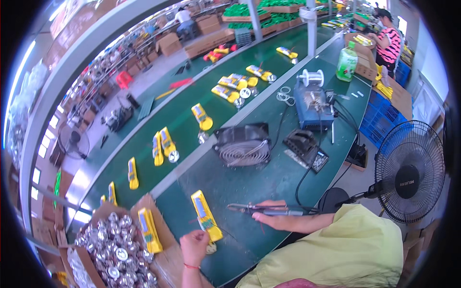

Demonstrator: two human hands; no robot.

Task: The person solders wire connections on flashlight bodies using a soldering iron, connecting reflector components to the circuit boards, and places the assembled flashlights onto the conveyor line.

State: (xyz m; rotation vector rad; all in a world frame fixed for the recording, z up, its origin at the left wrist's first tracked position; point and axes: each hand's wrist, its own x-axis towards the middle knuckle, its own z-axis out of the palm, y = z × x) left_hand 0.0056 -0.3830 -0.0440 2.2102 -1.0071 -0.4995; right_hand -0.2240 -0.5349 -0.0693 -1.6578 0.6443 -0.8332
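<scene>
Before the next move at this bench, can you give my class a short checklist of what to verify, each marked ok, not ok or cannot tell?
1. Corded pen-shaped tool in the right hand: ok, held with its tip pointing left.
2. Tool tip away from the yellow unit: ok, a gap shows between them.
3. Left hand gripping the unit: cannot tell; its fingers are at the near end.
4. Wiring on the unit sound: cannot tell, too small.
5. Worktop free of loose bits: not ok, loose rings lie left of the blue box.
6. Green bottle upright: ok.
</scene>
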